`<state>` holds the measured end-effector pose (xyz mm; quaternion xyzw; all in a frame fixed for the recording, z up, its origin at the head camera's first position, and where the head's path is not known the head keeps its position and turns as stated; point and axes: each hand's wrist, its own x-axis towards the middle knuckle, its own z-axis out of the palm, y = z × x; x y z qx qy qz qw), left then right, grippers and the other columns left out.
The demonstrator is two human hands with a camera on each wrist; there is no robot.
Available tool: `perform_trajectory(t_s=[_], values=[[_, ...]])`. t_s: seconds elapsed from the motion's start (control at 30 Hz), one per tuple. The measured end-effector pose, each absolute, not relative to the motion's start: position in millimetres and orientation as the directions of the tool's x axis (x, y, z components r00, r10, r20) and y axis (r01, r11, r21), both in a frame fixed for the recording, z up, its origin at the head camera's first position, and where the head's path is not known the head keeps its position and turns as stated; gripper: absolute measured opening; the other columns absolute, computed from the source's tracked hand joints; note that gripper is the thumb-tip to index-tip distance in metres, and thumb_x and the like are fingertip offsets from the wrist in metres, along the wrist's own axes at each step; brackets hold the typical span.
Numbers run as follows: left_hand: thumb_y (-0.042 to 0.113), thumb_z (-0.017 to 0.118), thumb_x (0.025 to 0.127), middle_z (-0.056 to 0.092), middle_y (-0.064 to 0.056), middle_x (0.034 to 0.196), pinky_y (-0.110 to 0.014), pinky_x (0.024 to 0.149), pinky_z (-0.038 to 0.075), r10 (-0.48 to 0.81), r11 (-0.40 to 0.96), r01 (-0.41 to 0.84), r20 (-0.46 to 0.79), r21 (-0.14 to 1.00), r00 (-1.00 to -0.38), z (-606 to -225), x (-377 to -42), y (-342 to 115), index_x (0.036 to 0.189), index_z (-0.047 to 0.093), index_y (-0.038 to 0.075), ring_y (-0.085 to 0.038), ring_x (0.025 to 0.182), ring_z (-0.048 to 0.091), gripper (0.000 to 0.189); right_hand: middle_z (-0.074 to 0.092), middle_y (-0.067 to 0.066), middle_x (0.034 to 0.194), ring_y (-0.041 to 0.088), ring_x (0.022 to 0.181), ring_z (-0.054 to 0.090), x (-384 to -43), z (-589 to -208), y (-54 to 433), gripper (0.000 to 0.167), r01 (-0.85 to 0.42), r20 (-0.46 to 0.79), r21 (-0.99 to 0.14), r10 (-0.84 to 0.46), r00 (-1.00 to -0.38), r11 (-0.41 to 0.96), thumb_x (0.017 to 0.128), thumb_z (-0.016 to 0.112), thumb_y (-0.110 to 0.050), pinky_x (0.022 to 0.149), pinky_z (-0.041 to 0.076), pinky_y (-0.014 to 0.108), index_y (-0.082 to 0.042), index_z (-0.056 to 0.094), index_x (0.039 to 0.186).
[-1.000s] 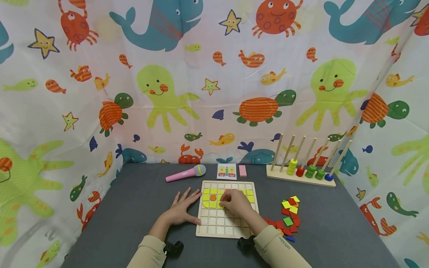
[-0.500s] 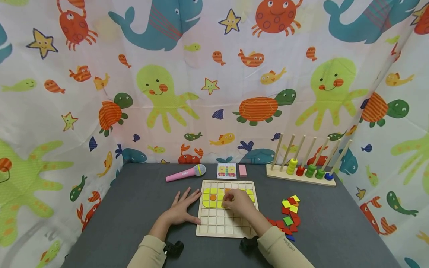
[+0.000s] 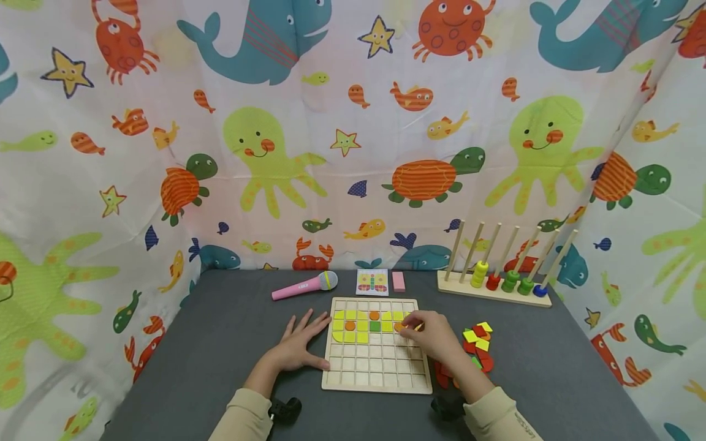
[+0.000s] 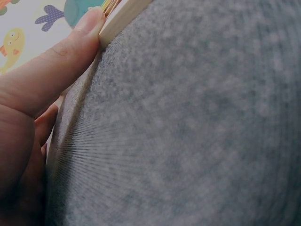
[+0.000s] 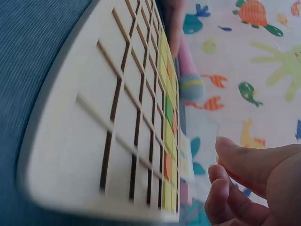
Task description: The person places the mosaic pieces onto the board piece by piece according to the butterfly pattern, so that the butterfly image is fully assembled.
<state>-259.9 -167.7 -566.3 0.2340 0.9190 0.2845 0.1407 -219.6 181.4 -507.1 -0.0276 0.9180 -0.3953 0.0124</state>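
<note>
A wooden grid board (image 3: 377, 372) lies on the dark table. Yellow, orange and green tiles fill part of its upper rows, including a green tile (image 3: 374, 326). My left hand (image 3: 295, 346) lies spread along the board's left edge. In the left wrist view, its thumb (image 4: 70, 59) rests at the wooden rim. My right hand (image 3: 432, 335) hovers over the board's right side, covering some tiles. Close up in the right wrist view, its thumb and fingers (image 5: 221, 186) are loosely bent, tips near each other, with nothing visible between them.
Loose red, yellow, green and orange tiles (image 3: 482, 345) lie right of the board, partly behind the right forearm. Behind the board are a pink microphone (image 3: 300, 288), a pattern card (image 3: 372, 282) and a pink block (image 3: 398, 282). A peg stand (image 3: 496, 293) with colored beads stands at back right.
My right hand has moved right from the board's middle, uncovering the green tile and a yellow tile at the left of the third tiled row. My left hand has stayed at the board's edge.
</note>
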Motion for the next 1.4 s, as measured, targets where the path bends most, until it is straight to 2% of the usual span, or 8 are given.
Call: perform_trajectory(t_s=[0.33,0.53,0.77,0.93,1.13,1.27,1.4], values=[[0.067,0.081,0.070,0.021,0.003,0.169,-0.065,0.119,-0.014,0.508,0.729,0.350,-0.122,0.588,-0.853,-565,-258,-167,0.161,0.027,0.028,-0.034,0.158,-0.004,0.113,0.069,0.000,0.087,0.016,0.079,0.060,-201,-509,243,0.021,0.045,-0.049,-0.690,0.014,-0.999,0.723,0.087,0.080,-0.021,0.068,0.055,0.031,-0.009,0.075,0.104],[0.066,0.081,0.070,0.020,0.002,0.169,-0.065,0.120,-0.012,0.513,0.728,0.354,-0.124,0.587,-0.849,-564,-258,-167,0.162,0.027,0.026,-0.034,0.158,-0.003,0.114,0.070,-0.002,0.087,0.015,0.079,0.061,-187,-516,284,0.024,0.022,-0.061,-0.655,-0.024,-0.998,0.755,0.087,0.081,-0.024,0.067,0.055,0.029,-0.008,0.075,0.104],[0.069,0.079,0.070,0.019,0.005,0.169,-0.063,0.120,-0.013,0.507,0.737,0.347,-0.135,0.580,-0.851,-565,-259,-166,0.162,0.026,0.029,-0.032,0.158,-0.004,0.113,0.061,0.000,0.082,0.018,0.077,0.052,-177,-523,317,0.028,0.061,-0.180,-0.632,-0.069,-0.981,0.772,0.081,0.085,-0.022,0.064,0.044,0.030,-0.009,0.076,0.104],[0.067,0.081,0.070,0.019,0.005,0.169,-0.063,0.120,-0.013,0.507,0.737,0.346,-0.136,0.581,-0.851,-563,-259,-166,0.162,0.026,0.029,-0.032,0.158,-0.004,0.113,0.058,0.002,0.083,0.019,0.078,0.051,-177,-527,323,0.029,0.082,-0.228,-0.632,-0.084,-0.970,0.771,0.079,0.086,-0.022,0.067,0.041,0.032,-0.010,0.075,0.104],[0.067,0.080,0.071,0.020,0.002,0.169,-0.064,0.120,-0.013,0.516,0.727,0.356,-0.125,0.588,-0.847,-564,-259,-166,0.162,0.027,0.026,-0.034,0.158,-0.004,0.113,0.054,0.003,0.079,0.019,0.076,0.049,-184,-530,321,0.030,0.111,-0.237,-0.622,-0.050,-0.970,0.775,0.077,0.088,-0.026,0.065,0.037,0.032,-0.009,0.068,0.093],[0.068,0.080,0.070,0.021,-0.001,0.169,-0.065,0.119,-0.014,0.522,0.711,0.358,-0.112,0.605,-0.846,-566,-259,-167,0.161,0.027,0.025,-0.036,0.157,-0.004,0.114,0.057,0.001,0.078,0.018,0.074,0.050,-191,-528,314,0.029,0.087,-0.195,-0.619,-0.045,-0.980,0.781,0.080,0.086,-0.030,0.064,0.038,0.031,-0.011,0.065,0.086],[0.067,0.080,0.070,0.021,-0.001,0.169,-0.065,0.119,-0.014,0.519,0.710,0.357,-0.109,0.607,-0.848,-567,-259,-168,0.161,0.027,0.025,-0.036,0.157,-0.003,0.114,0.058,-0.001,0.078,0.017,0.074,0.051,-199,-521,297,0.027,0.029,-0.138,-0.645,-0.078,-0.987,0.764,0.083,0.083,-0.033,0.063,0.040,0.030,-0.013,0.066,0.085]])
